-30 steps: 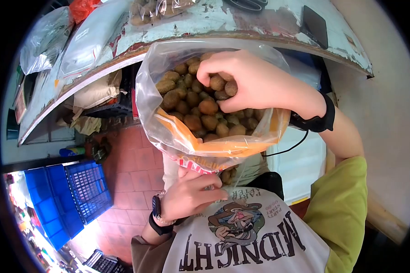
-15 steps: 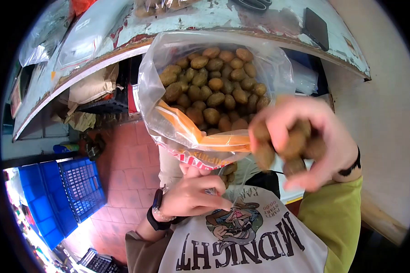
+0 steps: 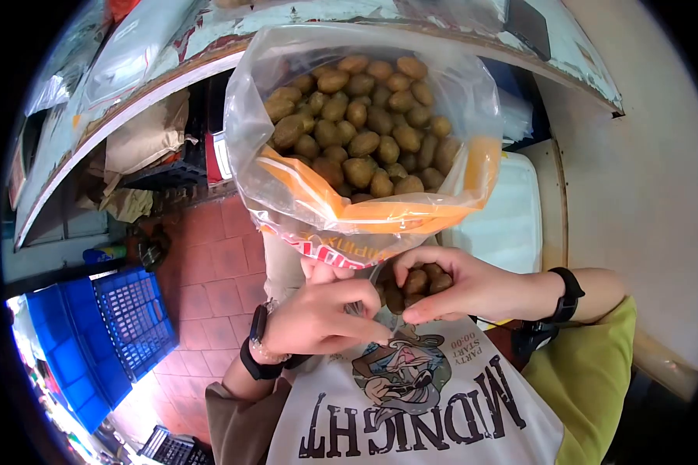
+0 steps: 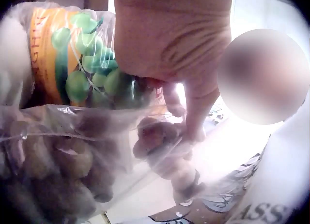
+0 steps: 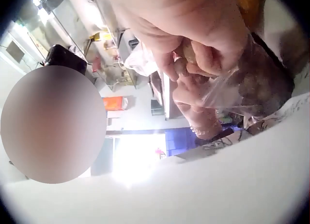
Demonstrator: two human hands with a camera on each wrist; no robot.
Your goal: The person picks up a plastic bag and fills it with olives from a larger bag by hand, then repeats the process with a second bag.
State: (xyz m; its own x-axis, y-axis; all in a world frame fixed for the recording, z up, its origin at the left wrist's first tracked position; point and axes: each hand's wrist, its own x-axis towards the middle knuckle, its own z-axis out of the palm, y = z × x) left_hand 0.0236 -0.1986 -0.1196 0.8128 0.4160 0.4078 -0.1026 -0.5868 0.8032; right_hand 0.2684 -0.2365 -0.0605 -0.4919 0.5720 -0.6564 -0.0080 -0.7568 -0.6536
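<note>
A large clear bag with an orange band point(image 3: 318, 203) stands open, full of brown-green oval fruits point(image 3: 364, 143). Just below it, the left hand point(image 3: 318, 318) pinches the edge of a small clear bag, seen in the left wrist view as thin plastic point(image 4: 58, 122) with fruits behind it. The right hand point(image 3: 481, 291) holds several fruits point(image 3: 426, 280) in curled fingers at that small bag's mouth. In the right wrist view the right hand point(image 5: 193, 25) is close to the left hand point(image 5: 193, 105), above the small bag point(image 5: 261, 83).
A worn tabletop point(image 3: 287, 14) crosses the top, with a dark phone-like object point(image 3: 527, 29) at its right. Blue crates point(image 3: 136, 322) stand on the red tiled floor point(image 3: 217, 271) at left. A pale lidded box point(image 3: 512, 209) lies right of the large bag.
The right hand has left the large bag with several fruits and come down beside the left hand. The left hand keeps its pinch on the small bag. The view has shifted slightly.
</note>
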